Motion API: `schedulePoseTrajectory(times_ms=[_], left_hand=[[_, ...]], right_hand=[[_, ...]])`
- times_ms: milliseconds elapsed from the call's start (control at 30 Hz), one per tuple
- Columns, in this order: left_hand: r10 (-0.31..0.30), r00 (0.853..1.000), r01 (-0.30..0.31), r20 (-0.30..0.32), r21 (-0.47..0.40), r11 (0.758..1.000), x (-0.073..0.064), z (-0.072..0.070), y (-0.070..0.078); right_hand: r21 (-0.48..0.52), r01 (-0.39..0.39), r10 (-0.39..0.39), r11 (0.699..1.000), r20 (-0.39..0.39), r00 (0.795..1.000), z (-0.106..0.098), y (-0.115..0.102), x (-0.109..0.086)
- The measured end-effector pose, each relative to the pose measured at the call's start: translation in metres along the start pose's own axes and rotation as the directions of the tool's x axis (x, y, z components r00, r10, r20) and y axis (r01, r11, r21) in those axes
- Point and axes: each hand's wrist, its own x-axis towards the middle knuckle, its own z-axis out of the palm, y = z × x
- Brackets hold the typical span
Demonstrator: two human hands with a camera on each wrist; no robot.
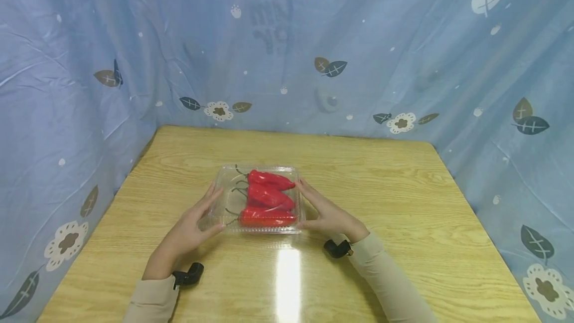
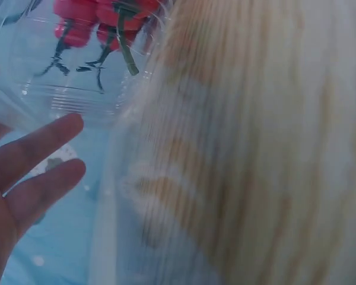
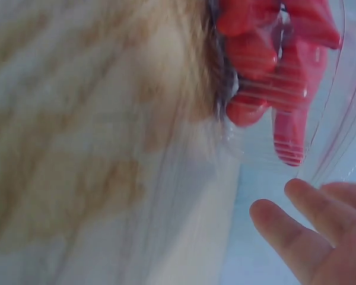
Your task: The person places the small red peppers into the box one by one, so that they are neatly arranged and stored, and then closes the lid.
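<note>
A clear plastic box point(image 1: 264, 231) sits near the middle of the table, with several red peppers point(image 1: 270, 196) inside. Their dark green stems point left, and clear plastic covers them. At the box's left side is my left hand point(image 1: 190, 226), fingers stretched along the edge and thumb at the front left corner. On the opposite side my right hand point(image 1: 334, 218) has its fingertips at the right edge, the thumb by the front right corner. In the left wrist view, spread straight fingers point(image 2: 44, 154) lie close to the box's end. Straight fingers point(image 3: 291, 228) also show beside it in the right wrist view.
The wooden table point(image 1: 381, 188) reaches back to a blue curtain point(image 1: 287, 64) printed with leaves and flowers, which also hangs along both sides. Light glares off the tabletop in front of the box. A black wrist camera point(image 1: 188, 274) is on my left wrist, another point(image 1: 337, 248) on my right.
</note>
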Motion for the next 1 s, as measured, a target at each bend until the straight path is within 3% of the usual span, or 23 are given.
schedulePoseTrajectory(times_ms=[167, 333, 467, 700, 867, 1000], left_hand=[[-0.128, 0.992, 0.127, 0.011, 0.031, 0.991, -0.001, -0.002, 0.003], [-0.297, 0.954, 0.294, 0.035, 0.078, 0.953, -0.002, -0.005, 0.008], [-0.376, 0.923, 0.369, 0.077, 0.095, 0.925, -0.003, -0.007, 0.012], [-0.358, 0.922, 0.364, 0.146, -0.016, 0.931, -0.007, -0.009, 0.012], [-0.339, 0.918, 0.369, 0.206, -0.126, 0.921, -0.009, -0.011, 0.011], [-0.306, 0.919, 0.359, 0.248, -0.207, 0.91, -0.011, -0.011, 0.009]], right_hand=[[0.083, -0.059, 0.061, 0.995, -0.021, 0.998, 0.003, -0.001, -0.002], [0.165, -0.141, 0.146, 0.976, -0.021, 0.989, 0.006, -0.006, -0.005], [0.198, -0.238, 0.245, 0.951, -0.01, 0.97, 0.008, -0.011, -0.009], [0.359, -0.319, 0.324, 0.877, 0.046, 0.945, 0.015, -0.008, -0.011], [0.409, -0.336, 0.308, 0.848, 0.134, 0.942, 0.019, -0.008, -0.014], [0.51, -0.348, 0.301, 0.787, 0.175, 0.937, 0.022, -0.008, -0.016]])
